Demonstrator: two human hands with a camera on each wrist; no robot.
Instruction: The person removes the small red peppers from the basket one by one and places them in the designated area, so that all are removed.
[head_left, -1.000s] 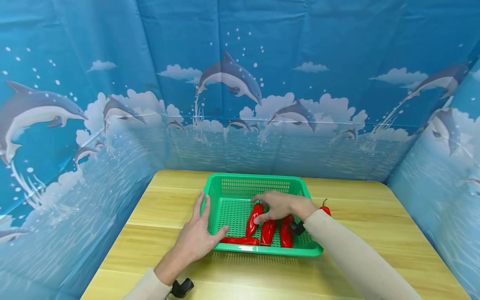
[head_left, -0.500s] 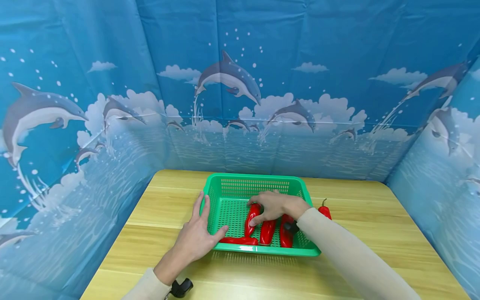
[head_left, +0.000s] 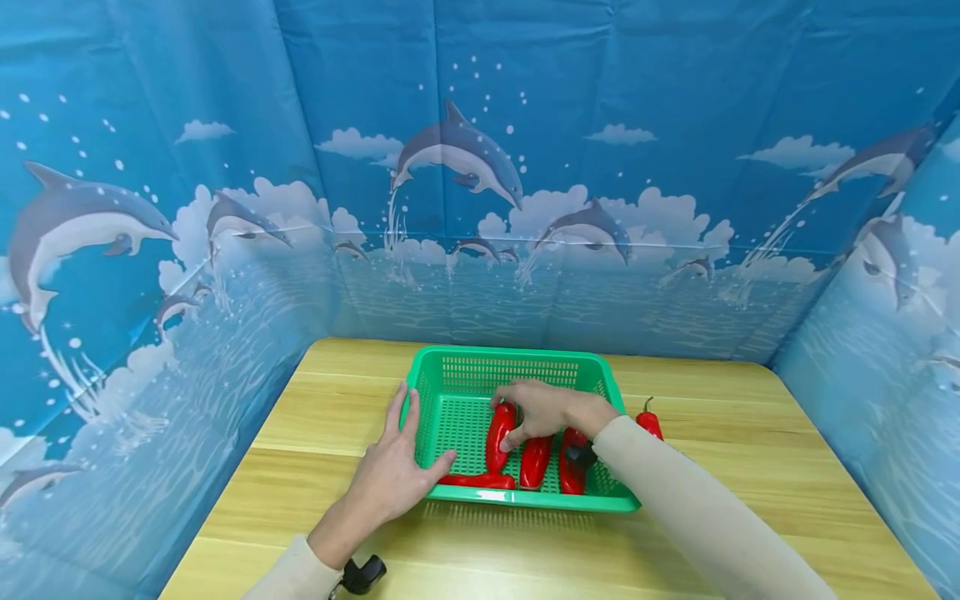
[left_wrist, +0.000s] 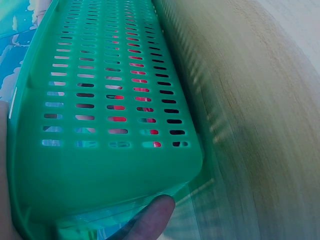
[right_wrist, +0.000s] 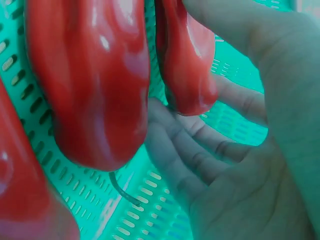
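Observation:
A green slotted basket (head_left: 517, 354) holds several glossy red peppers. My right hand (head_left: 540, 408) reaches into it and pinches one red pepper (head_left: 497, 442) between thumb and fingers near its top end. In the right wrist view that pepper (right_wrist: 192, 75) lies against the fingers, beside a larger pepper (right_wrist: 95, 85) with a dark curved stem. My left hand (head_left: 393, 467) rests at the basket's front left corner, fingers fairly straight along the left rim and thumb over the front rim. The left wrist view shows a fingertip (left_wrist: 155, 215) at the basket's lower corner.
Inside, one pepper (head_left: 480, 481) lies along the front wall, with two more (head_left: 535, 465) to the right. Another pepper (head_left: 648, 421) with a stem lies beyond the basket's right side, partly behind my forearm. The wooden table (head_left: 300, 442) meets a dolphin-print curtain (head_left: 480, 300) behind.
My right hand and the pinched pepper have shifted slightly left, and the pepper stands a little more upright in view. My left hand has stayed at the basket's corner.

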